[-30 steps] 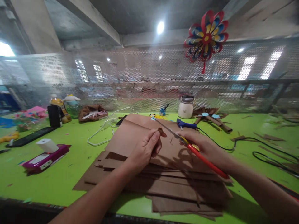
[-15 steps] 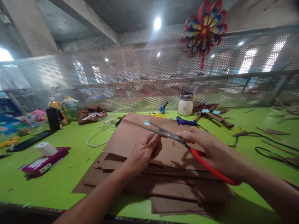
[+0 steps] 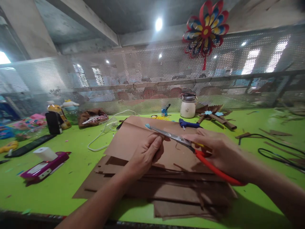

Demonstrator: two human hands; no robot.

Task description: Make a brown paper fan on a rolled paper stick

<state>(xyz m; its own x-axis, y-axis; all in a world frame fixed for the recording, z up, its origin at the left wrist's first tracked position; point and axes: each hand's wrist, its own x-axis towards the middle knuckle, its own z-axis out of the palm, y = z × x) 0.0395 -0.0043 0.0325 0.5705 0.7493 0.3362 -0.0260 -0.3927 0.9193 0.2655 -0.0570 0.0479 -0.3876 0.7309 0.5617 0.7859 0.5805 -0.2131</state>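
My right hand grips a pair of scissors by its red handle, and the blades are together, pointing left. Close under the blades, my left hand is closed in a pinch; what it holds is too hidden to make out. At the blade tips shows a small light-blue paper piece, and I cannot tell whether they touch it. Beneath both hands lies a stack of brown paper sheets.
A blue glue gun lies behind the stack, near a white jug. Brown paper rolls with blue shapes sit at back right. Left are a purple power strip and a black phone. A black cable crosses the right side.
The scissor blades, apart before, have come together. My left hand has stayed nearly in place. The whole view has shifted slightly.
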